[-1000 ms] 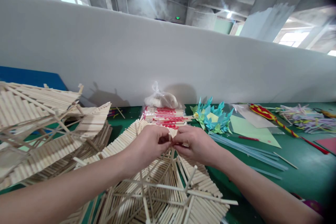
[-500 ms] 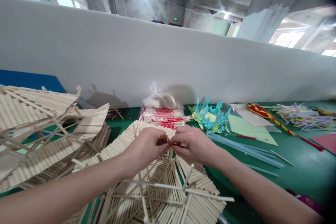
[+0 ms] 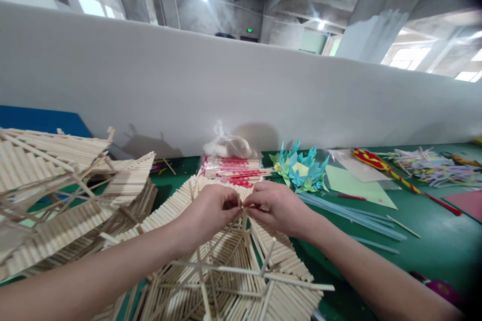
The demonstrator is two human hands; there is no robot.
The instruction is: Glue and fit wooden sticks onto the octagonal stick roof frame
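Observation:
In front of me stands a model of many pale wooden sticks [image 3: 286, 256], with slatted, roof-like panels and an open frame of crossing sticks [image 3: 226, 268]. My left hand [image 3: 218, 205] and my right hand [image 3: 269, 205] meet over its far part, thumbs and fingers pinched close together. Both sets of fingertips are at the upper end of a thin upright stick [image 3: 244, 221]. Whatever small piece is between them is hidden by the fingers. Another slatted stick model [image 3: 56, 160] sits to the left of my left arm.
Behind the hands lie bagged red-and-white packets of sticks [image 3: 231, 166] and a clear bag [image 3: 228, 145] of pale material. Rightward are a blue folded-paper flower [image 3: 301, 168], blue strips [image 3: 354, 215], green paper [image 3: 359, 185] and colourful strips [image 3: 433, 165]. A white partition [image 3: 241, 85] borders the green table [image 3: 444, 230].
My hands keep nearly the same place, fingertips still together over the model. The view has shifted slightly; otherwise little differs.

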